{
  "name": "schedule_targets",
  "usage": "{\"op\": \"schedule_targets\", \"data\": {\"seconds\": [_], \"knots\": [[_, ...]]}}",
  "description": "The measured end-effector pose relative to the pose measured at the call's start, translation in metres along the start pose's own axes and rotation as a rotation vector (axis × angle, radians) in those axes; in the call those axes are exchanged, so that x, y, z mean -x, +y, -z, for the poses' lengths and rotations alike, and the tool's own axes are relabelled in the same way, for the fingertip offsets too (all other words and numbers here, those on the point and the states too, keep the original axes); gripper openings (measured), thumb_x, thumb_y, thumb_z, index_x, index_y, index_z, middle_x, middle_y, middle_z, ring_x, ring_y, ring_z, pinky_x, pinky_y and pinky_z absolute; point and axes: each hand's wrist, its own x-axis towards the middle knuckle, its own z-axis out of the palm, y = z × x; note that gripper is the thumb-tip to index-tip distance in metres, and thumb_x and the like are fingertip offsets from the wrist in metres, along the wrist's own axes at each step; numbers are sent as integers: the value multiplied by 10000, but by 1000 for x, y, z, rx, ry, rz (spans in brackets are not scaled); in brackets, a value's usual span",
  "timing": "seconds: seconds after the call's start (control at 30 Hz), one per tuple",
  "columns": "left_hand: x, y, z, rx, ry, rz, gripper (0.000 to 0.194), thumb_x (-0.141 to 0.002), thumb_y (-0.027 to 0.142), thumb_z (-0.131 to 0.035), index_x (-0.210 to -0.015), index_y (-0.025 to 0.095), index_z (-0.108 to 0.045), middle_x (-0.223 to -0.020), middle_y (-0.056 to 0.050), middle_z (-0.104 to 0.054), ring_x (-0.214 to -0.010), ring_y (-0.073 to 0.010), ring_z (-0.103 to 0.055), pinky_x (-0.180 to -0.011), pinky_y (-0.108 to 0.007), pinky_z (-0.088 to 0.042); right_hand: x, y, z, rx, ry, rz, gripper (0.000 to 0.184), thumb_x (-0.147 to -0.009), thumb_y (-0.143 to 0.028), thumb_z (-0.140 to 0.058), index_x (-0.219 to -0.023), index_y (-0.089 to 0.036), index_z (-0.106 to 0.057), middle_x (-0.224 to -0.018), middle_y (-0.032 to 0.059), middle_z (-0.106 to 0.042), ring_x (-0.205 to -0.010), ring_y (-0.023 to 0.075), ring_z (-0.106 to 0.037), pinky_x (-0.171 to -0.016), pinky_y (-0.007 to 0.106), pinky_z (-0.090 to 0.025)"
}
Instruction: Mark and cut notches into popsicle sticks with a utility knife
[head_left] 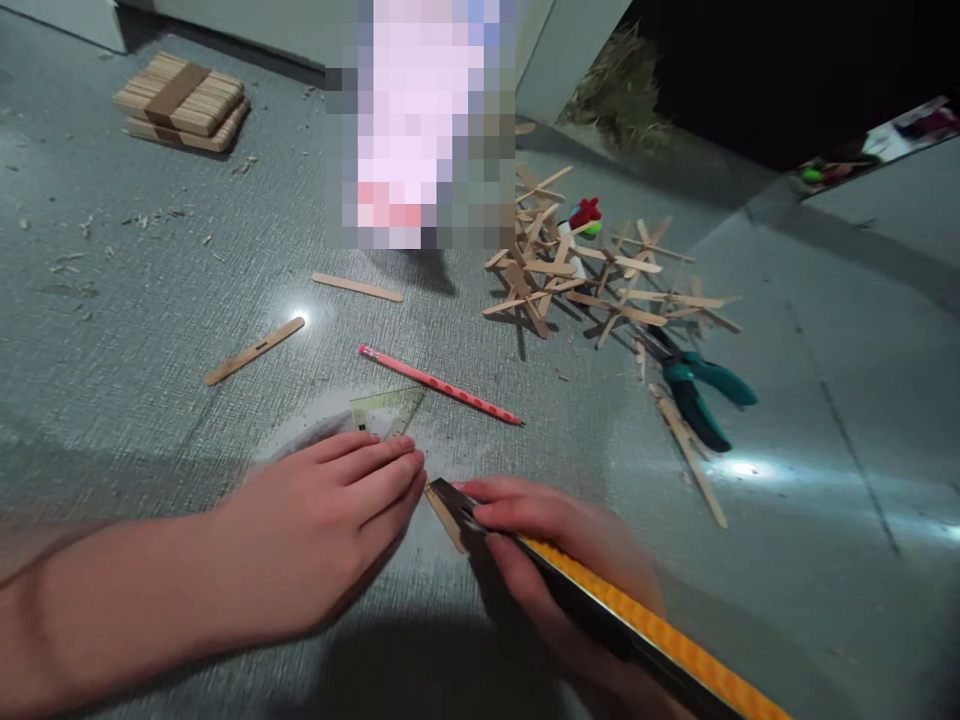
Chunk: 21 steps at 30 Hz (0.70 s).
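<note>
My left hand (330, 520) lies flat on the grey floor, fingers together, pressing down a wooden stick (444, 518) whose end shows at my fingertips. My right hand (555, 560) grips a yellow and black utility knife (622, 620), with the blade end resting on that stick. A clear green set square (386, 410) lies just beyond my left fingers. A red pencil (439, 384) lies past it.
Two loose sticks (255, 350) (358, 288) lie on the floor to the left. A pile of crossed glued sticks (585, 275) and teal pliers (701, 390) sit at the right. A banded stick bundle (181, 100) rests far left. A blurred-out object stands at top centre.
</note>
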Motion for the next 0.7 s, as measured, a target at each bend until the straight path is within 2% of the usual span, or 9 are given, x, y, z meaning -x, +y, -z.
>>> {"op": "schedule_targets", "data": {"seconds": [0.37, 0.57, 0.7], "knots": [[0, 1, 0, -10, -11, 1, 389, -1023, 172, -540, -1370, 46, -662, -1414, -135, -712, -1303, -308, -672, -1084, -468, -576, 2, -1, -1, 2, -13, -33, 274, -914, -128, -676, -1015, -382, -686, -1011, -33, -842, -852, 229, -839, -769, 351, -730], [-1, 1, 1, -14, -33, -15, 393, -1033, 169, -504, -1368, 41, -665, -1418, -149, -707, -1309, -304, -670, -1078, -461, -580, -1, -3, -2, 45, 2, 10, 245, -911, -114, -666, -989, -347, -666, -974, -28, -840, -830, 206, -837, -750, 310, -713], [0, 1, 0, 4, -24, 7, 394, -1020, 190, -563, -1375, 52, -659, -1416, -153, -703, -1314, -301, -663, -1114, -458, -549, 0, -2, -4, -9, -23, 13, 297, -885, -66, -656, -983, -346, -672, -943, -36, -830, -821, 191, -830, -790, 304, -697]]}}
